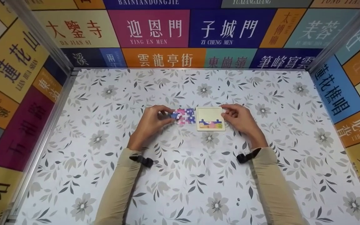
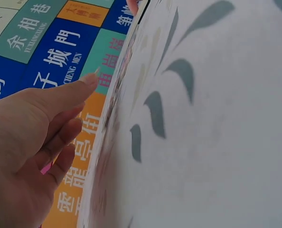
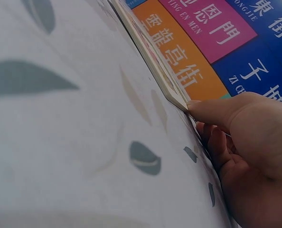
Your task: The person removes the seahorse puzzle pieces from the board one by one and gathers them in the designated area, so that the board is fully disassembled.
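Observation:
In the head view a small block of jigsaw puzzle pieces (image 1: 184, 117), blue, pink and white, lies on the table. Just right of it is a square cream puzzle tray (image 1: 210, 114), its lower strip filled with colourful pieces and its upper part bare. My left hand (image 1: 155, 120) is at the block's left edge, thumb and index fingertips apart beside the end pieces. My right hand (image 1: 239, 117) pinches the tray's upper right edge. The right wrist view shows the thumb against a corner of the tray (image 3: 153, 61); the other fingers are curled below.
A white tablecloth (image 1: 180, 175) with grey flowers and leaves covers the table. Panels (image 1: 155, 28) with large Chinese lettering stand behind and along both sides, with metal frame strips at the corners. Black wrist straps (image 1: 142, 161) sit over beige sleeves.

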A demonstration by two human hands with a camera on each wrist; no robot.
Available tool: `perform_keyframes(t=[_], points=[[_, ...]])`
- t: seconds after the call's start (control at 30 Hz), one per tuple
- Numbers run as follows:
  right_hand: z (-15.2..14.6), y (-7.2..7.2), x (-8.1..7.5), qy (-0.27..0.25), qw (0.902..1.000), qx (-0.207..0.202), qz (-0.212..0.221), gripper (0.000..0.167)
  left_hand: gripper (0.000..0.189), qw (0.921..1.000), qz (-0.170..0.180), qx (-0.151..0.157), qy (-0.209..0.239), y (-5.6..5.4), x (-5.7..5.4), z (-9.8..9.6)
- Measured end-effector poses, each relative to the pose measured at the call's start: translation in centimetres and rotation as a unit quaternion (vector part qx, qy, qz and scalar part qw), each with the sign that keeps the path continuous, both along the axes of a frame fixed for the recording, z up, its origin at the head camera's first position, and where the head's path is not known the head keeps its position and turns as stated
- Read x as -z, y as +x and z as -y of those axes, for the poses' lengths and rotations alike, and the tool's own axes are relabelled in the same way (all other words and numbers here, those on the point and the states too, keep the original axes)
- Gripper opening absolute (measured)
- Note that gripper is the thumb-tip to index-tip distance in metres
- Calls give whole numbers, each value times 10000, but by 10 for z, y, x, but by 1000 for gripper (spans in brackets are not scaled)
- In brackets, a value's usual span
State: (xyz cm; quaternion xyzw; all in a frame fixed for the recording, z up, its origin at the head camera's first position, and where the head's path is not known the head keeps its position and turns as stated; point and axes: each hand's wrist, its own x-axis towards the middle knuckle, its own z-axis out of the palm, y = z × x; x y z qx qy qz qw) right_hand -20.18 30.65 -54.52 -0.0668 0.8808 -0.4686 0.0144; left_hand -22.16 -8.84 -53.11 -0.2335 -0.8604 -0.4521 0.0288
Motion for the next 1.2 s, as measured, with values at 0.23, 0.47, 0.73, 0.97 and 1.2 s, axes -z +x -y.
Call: perform_keyframes(t=[0.23,0.47,0.73,0.97,1.2], points=[[0,3,-1,66,10000,-20,-16,39,25,9997,192,19,-114,5,3,13],[-1,2,1,24,10000,14,23,39,27,9986,474,246,-54,7,2,15],[0,1,0,17,10000,-30,15,39,30,9968,665,349,-275,9,2,16],[0,2,0,51,10000,4,48,40,30,9970,647,353,-231,9,3,15],[1,2,0,-54,10000,16,-10,39,25,9983,456,285,-246,9,3,13]])
